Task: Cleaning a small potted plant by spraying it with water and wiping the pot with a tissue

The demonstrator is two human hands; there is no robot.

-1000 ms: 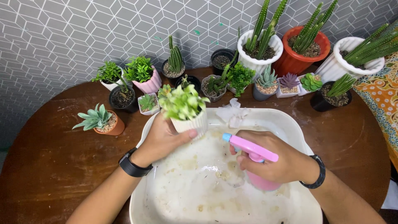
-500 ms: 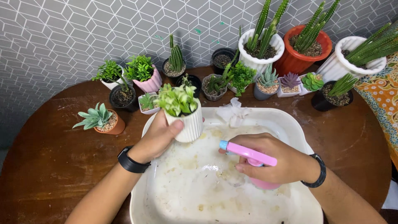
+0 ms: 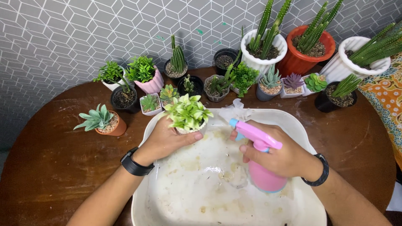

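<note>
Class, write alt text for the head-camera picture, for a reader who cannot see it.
Over a stained white basin, the left hand holds a small white pot of pale green leaves while the right hand aims a pink spray bottle at it. Potted cacti and succulents line the round brown table behind.

Over a stained white plastic basin (image 3: 293, 125), the left hand (image 3: 165, 140) grips a small white ribbed pot of variegated green leaves (image 3: 187, 114); the right hand (image 3: 278, 157) holds a pink plastic spray bottle (image 3: 261, 161), its blue nozzle near the leaves.
</note>
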